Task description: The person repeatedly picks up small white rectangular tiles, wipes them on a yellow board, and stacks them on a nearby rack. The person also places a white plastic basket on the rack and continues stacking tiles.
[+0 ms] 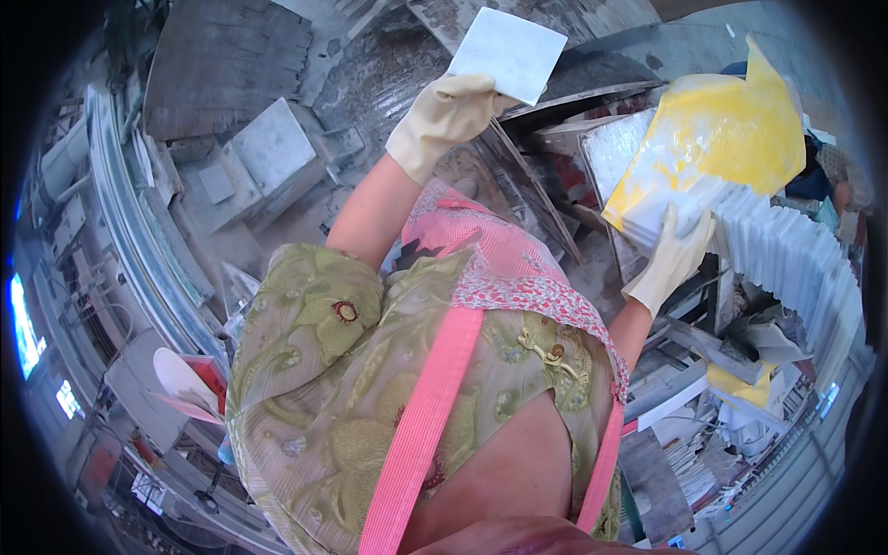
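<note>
A thin white square tile [509, 54] is raised at the far middle, and my left hand [448, 113], in a cream rubber glove, is closed on its near edge. Farther right, a long curved row of white tiles [786, 252] stands on edge, packed closely together. My right hand [675, 254], in a matching glove, reaches the left part of that row. Its thumb and fingers bend around tile edges there; the exact grip is partly hidden. Just beyond the row lies a yellow sheet [731, 129] smeared with white, touching the tiles.
Boards and a dark panel [532, 185] stand between my two arms. To the left are a pale block-shaped box [271, 148] and long metal rails [139, 213]. Broken white pieces [694, 458] are heaped at the lower right, near another yellow piece [745, 381].
</note>
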`<state>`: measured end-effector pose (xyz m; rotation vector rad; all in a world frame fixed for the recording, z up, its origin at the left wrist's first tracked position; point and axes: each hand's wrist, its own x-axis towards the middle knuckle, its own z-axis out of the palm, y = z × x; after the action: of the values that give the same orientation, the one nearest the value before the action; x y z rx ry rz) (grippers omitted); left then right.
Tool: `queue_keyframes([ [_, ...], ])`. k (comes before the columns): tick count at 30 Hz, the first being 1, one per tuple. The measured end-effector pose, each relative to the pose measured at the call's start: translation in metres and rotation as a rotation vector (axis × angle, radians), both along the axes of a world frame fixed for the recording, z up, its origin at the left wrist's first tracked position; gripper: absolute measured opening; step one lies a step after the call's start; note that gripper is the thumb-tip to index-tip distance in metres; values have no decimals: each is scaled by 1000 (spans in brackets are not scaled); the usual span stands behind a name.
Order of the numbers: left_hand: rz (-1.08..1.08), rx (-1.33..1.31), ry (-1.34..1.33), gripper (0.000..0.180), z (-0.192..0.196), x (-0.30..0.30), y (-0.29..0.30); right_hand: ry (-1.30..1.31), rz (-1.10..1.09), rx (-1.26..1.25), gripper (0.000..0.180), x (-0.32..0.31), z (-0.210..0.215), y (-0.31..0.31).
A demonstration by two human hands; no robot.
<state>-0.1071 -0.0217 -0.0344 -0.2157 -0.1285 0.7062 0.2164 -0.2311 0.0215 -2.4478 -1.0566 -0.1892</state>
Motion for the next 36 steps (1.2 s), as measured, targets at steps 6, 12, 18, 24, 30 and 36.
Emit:
queue_keyframes([
  [6,-319,-847,-467,53,-10,-3,3,-25,12,-16,69,0,1,2],
  [12,-367,385,-3,42,-25,11,34,-122,-9,-55,69,-4,3,5],
  [18,-176,970,1148,38,17,106,35,-72,-144,-54,70,-18,6,7],
  [24,517,2220,1305,27,46,234,26,-6,-195,-52,69,-23,17,17],
  [30,996,2819,887,25,17,294,28,131,-219,-79,77,-29,27,14],
  [36,1031,2978,797,43,20,269,22,61,-224,-53,54,-36,34,15],
])
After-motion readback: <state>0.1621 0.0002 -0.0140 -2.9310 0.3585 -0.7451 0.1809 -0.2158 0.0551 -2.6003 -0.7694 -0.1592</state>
